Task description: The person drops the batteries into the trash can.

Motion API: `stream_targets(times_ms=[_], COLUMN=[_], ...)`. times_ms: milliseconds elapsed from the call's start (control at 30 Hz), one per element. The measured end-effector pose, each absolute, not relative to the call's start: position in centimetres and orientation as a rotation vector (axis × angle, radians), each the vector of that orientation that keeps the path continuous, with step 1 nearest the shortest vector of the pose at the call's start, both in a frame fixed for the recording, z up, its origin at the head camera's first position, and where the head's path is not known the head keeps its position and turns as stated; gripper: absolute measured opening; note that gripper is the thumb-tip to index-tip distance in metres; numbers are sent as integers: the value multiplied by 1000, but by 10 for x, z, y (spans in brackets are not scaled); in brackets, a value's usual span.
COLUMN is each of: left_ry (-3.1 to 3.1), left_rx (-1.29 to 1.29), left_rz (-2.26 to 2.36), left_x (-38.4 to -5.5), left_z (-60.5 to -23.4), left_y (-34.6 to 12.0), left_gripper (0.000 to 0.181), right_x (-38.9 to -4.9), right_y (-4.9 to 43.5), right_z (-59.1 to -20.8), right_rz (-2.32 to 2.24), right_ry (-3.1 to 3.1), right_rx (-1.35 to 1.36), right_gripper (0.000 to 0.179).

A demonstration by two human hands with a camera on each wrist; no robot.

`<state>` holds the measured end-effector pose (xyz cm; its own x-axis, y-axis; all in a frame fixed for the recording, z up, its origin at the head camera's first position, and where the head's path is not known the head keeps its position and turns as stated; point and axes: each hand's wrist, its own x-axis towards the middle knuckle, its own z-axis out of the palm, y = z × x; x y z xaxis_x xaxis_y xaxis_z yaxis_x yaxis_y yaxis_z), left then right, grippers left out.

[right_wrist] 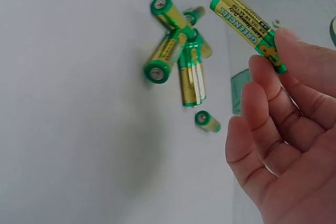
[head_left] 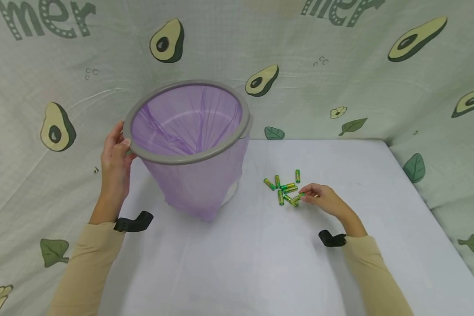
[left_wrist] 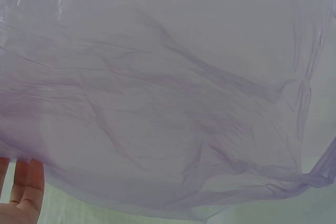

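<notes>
My left hand grips the left side of a trash bin's grey rim, thumb on the near side. A thin purple bag lines the bin and hangs over its outside; it fills most of the left wrist view, where the fingers show at lower left. My right hand pinches the end of a green and gold AA battery between thumb and forefinger. Under and beside it, several matching batteries lie in a loose cluster on the white table, some crossing over each other.
The white table ends at a hanging cloth printed with avocados and leaves, behind and at the right. The bin stands left of the batteries. Black wrist cameras are strapped at both sleeves.
</notes>
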<state>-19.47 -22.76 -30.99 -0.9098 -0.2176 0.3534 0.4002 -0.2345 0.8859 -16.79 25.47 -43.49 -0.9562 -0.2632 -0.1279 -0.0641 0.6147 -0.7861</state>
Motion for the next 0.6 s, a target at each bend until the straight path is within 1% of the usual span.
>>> stream_targets(times_ms=[333,600], left_ry=[-1630,-1634], left_rx=[-213,-232], left_rz=[-2192,-2192], left_x=[-193,-193], left_z=[-310,-309], left_y=[-228,-227], left_gripper=[49,50], right_x=[-179,-183], right_y=[240,217], right_z=[-387,-340], right_rz=[-1308,-1474], right_ry=[2684,2702], right_rx=[-329,-402], right_gripper=[29,29])
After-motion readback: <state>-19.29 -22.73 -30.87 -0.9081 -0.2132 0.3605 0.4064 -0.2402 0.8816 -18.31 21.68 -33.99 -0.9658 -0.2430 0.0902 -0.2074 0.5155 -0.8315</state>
